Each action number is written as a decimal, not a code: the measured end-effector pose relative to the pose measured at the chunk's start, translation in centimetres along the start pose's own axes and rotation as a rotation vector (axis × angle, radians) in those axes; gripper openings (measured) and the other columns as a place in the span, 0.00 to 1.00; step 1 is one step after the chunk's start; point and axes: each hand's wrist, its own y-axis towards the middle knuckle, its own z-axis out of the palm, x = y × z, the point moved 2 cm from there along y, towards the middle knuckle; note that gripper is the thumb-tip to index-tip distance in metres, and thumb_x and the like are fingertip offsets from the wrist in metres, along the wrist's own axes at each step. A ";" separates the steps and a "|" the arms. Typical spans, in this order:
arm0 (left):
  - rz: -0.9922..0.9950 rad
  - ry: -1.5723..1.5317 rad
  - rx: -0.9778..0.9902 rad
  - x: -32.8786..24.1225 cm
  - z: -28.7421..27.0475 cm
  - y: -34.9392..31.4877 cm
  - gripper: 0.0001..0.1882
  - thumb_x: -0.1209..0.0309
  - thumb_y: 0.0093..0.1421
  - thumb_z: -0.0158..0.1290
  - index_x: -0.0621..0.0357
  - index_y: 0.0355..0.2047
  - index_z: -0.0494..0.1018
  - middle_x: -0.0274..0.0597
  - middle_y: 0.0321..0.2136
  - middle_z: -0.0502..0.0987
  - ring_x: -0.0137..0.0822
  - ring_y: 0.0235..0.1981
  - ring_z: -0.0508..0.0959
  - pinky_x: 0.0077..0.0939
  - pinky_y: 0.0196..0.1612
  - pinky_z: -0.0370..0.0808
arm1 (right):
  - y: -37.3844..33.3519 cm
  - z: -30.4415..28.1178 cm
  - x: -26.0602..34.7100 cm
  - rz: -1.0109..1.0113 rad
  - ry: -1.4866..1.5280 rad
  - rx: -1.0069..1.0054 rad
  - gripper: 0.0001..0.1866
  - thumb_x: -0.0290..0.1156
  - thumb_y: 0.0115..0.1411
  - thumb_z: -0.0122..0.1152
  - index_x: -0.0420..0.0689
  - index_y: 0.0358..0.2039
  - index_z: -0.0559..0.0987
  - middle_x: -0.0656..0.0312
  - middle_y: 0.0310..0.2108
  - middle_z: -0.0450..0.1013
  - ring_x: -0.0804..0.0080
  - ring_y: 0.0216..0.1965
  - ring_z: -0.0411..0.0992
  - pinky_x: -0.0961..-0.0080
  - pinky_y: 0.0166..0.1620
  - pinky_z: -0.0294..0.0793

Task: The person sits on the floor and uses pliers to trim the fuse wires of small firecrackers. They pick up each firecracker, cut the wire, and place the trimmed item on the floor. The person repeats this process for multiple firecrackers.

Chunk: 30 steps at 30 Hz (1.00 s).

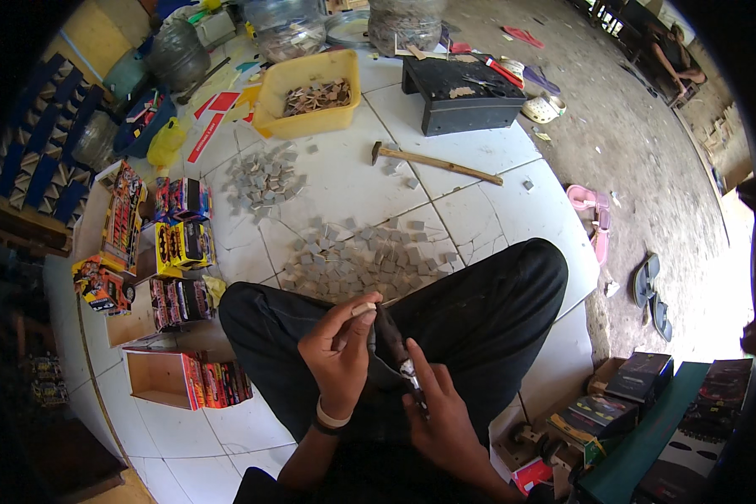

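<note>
Pinched between the thumb and fingers of my left hand (338,349) is a small pale tile-like piece (363,310). My right hand (439,409) is closed round a dark, narrow hand tool (390,336) with a shiny silvery band; I cannot make out its exact kind. The tool's upper end meets the left fingertips beside the piece. Both hands are over my crossed legs. Just beyond them, a loose pile of small grey square pieces (336,263) is spread on the white tiled floor (328,206). A second pile of grey pieces (265,178) lies farther left.
A yellow basin (307,126) holds more pieces. Right of it are a hammer (441,163) and a low black stool (470,116) with tools on top. Small boxes (185,244) stand at left, cartons (638,378) at lower right. Sandals (598,223) edge the tiles; another person (674,63) sits far right.
</note>
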 end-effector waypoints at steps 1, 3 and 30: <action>-0.043 -0.050 -0.007 -0.1 -0.2 0.2 0.10 0.80 0.68 0.59 0.73 0.48 0.80 0.51 0.42 0.85 0.37 0.45 0.86 0.28 0.52 0.83 | 0.0 -0.1 -0.1 -0.017 0.020 -0.021 0.45 0.13 0.62 0.57 0.52 0.77 0.53 0.42 0.51 0.68 0.44 0.47 0.75 0.58 0.47 0.78; -0.135 -0.101 -0.003 -0.4 -0.8 0.5 0.11 0.76 0.70 0.57 0.73 0.46 0.80 0.52 0.42 0.85 0.41 0.45 0.85 0.36 0.53 0.83 | 0.0 -0.4 -0.4 -0.035 0.059 -0.046 0.45 0.13 0.63 0.56 0.52 0.77 0.53 0.43 0.53 0.68 0.45 0.49 0.74 0.59 0.48 0.78; -0.387 -0.247 0.087 -2.2 -1.3 0.8 0.10 0.72 0.70 0.58 0.70 0.40 0.81 0.51 0.38 0.85 0.39 0.42 0.86 0.37 0.51 0.85 | -0.2 -1.5 -0.7 -0.067 0.098 0.059 0.43 0.13 0.64 0.57 0.51 0.77 0.55 0.47 0.49 0.68 0.53 0.45 0.73 0.60 0.47 0.77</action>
